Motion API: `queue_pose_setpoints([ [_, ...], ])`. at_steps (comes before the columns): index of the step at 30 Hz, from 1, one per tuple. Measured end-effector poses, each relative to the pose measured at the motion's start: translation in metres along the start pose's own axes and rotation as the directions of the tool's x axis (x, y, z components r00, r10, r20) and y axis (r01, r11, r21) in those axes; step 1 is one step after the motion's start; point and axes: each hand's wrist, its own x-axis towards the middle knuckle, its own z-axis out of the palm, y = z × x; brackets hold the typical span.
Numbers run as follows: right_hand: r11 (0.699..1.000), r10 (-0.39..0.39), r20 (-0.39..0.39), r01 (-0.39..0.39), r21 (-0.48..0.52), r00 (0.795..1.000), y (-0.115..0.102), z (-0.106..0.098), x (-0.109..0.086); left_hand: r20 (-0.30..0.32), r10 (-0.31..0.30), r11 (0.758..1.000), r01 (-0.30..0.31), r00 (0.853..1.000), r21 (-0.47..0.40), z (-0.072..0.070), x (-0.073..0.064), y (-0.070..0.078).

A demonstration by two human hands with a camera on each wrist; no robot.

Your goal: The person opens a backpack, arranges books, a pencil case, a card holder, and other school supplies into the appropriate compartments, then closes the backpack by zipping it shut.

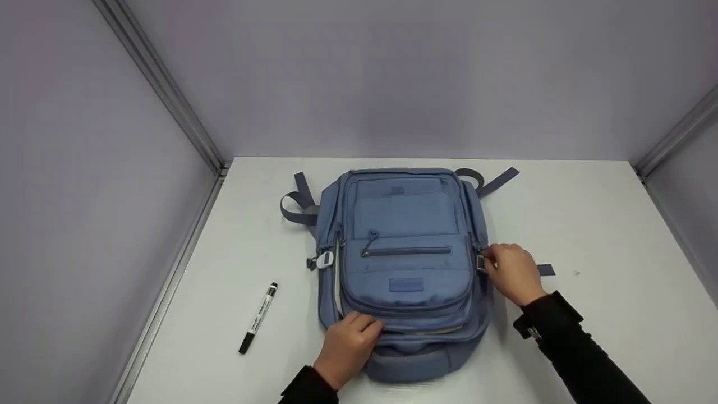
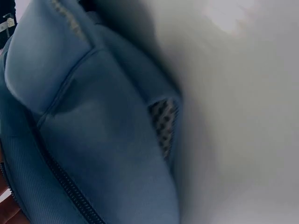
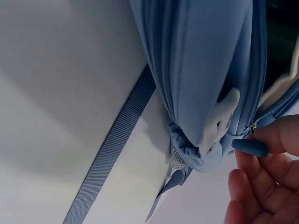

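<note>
A blue backpack (image 1: 406, 210) lies on the white table with its front face up. My right hand (image 1: 513, 273) is at its right side, pinching a zipper pull (image 3: 250, 147) between thumb and fingers. Beside that hand, the main compartment's zipped edge gapes and a dark inside (image 3: 280, 42) shows. My left hand (image 1: 348, 345) grips the edge of the bag's front near the bottom left. Only a bit of its fingers (image 2: 11, 212) shows in the left wrist view, at the edge past a dark zipper (image 2: 65, 182).
A black and white marker (image 1: 258, 318) lies on the table left of the backpack. Dark straps (image 1: 300, 210) stick out at the upper corners, and another strap end (image 1: 546, 270) pokes out at right. A white buckle (image 1: 325, 260) sits on the left side. Grey walls (image 1: 415, 78) enclose the table.
</note>
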Motion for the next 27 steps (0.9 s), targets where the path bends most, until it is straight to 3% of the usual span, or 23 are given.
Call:
queue_pose_setpoints([
  [6,1.0,0.006,0.021,-0.006,0.003,1.0,-0.012,-0.004,-0.035,-0.007,0.0,1.0,0.0,1.0,-0.003,0.001,-0.001,0.001],
  [11,0.999,0.043,0.087,-0.045,0.026,0.995,-0.025,-0.012,-0.063,-0.015,-0.001,1.0,0.001,1.0,-0.007,0.002,-0.001,0.001],
  [19,0.988,0.126,0.203,-0.14,0.057,0.971,-0.059,-0.022,-0.088,-0.021,0.009,1.0,-0.01,1.0,-0.006,0.003,-0.003,0.0],
  [22,0.989,0.109,0.183,-0.125,0.076,0.977,-0.073,-0.021,-0.092,-0.03,0.013,1.0,-0.013,0.999,-0.001,0.004,-0.004,-0.001],
  [27,0.994,0.043,0.072,-0.051,0.101,0.996,-0.082,-0.018,-0.09,-0.05,0.006,1.0,-0.006,0.999,0.012,0.006,-0.005,0.002],
])
